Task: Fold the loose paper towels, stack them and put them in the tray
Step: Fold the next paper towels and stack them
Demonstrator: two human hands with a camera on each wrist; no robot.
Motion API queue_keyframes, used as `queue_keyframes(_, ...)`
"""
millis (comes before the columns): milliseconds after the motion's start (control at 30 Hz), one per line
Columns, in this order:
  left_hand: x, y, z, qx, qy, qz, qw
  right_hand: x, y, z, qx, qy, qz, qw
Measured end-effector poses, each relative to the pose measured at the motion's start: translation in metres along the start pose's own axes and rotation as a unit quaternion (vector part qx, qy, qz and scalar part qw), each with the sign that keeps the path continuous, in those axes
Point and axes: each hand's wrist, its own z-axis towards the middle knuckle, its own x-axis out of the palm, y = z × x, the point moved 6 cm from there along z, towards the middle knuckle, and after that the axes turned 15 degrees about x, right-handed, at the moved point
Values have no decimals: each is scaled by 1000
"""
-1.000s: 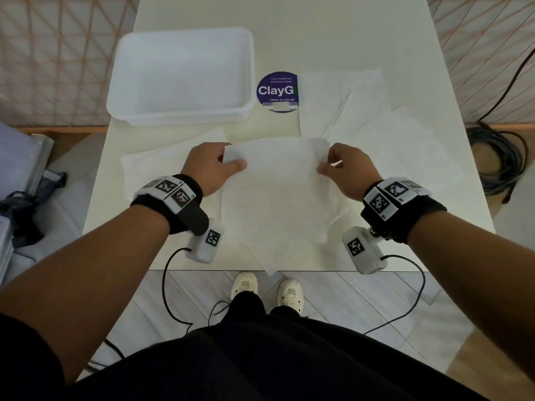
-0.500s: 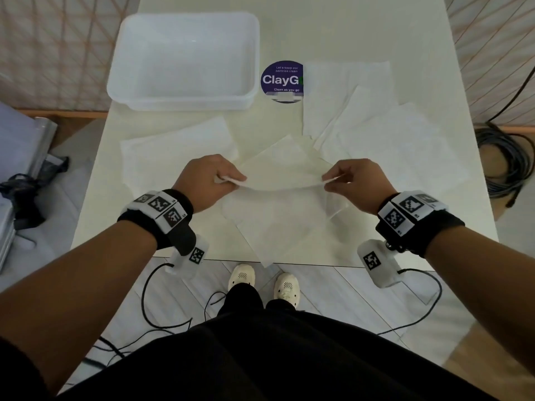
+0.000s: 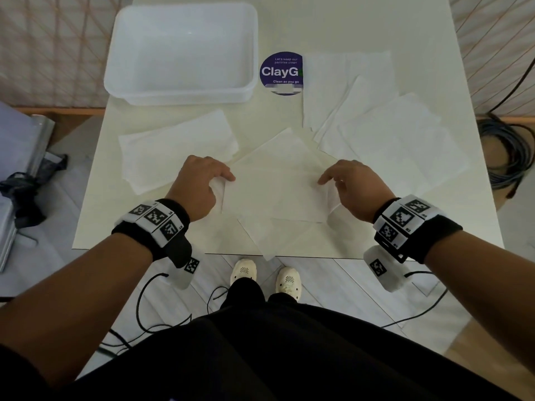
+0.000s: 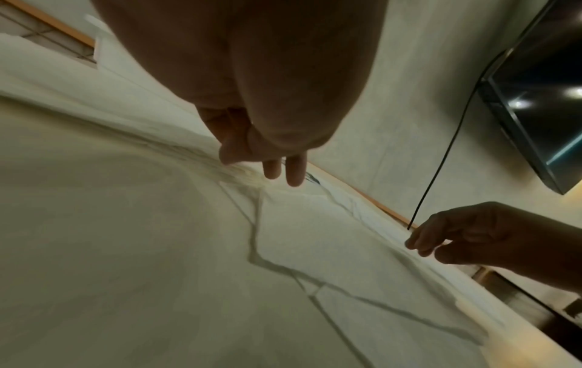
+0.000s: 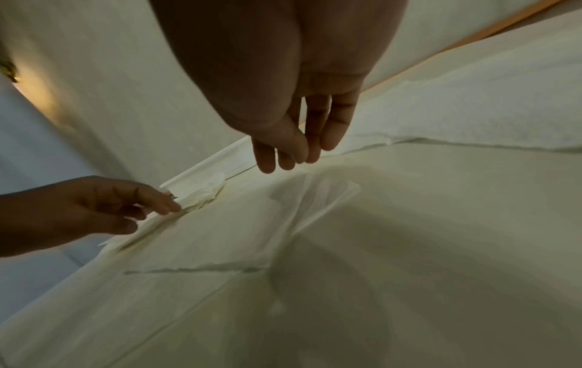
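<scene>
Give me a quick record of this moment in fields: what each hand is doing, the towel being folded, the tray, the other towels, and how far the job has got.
left hand: fingers on the left edge of the folded towel
right hand: fingers relaxed, at the towel's right edge
folded towel: lying flat at the table's near edge, over other sheets
tray: white, far left of the table, nothing visible in it
loose towels: overlapping sheets on the right
folded pile: left of the hands
sticker: purple, beside the tray
progress: nothing in the tray yet
</scene>
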Motion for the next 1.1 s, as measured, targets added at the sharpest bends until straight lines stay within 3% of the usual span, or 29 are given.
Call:
queue_keyframes(100, -1, -13, 0, -3, -49, -15, 999, 4, 21, -5, -36, -21, -12, 999)
queue_keyframes(167, 11, -30, 8, 24, -38, -23, 999, 20, 38, -7, -64, 1, -40, 997)
queue_keyframes(333, 65, -57, 32, 67, 124, 39, 989, 67, 49, -6, -30, 87, -179, 980)
queue_keyframes(467, 88, -43, 23, 68, 219, 145, 962, 84, 37, -7, -31, 70, -195, 978)
queue_keyframes(633, 87, -31, 16, 99, 227, 214, 945, 89, 23, -5, -31, 68, -177, 981)
queue_keyframes(867, 72, -9, 4, 73, 227, 209, 948, 80, 11, -8, -24, 65, -181, 981)
queue_keyframes(1100, 58, 6, -9, 87, 218, 219, 947, 78, 11, -9, -29, 74, -186, 979)
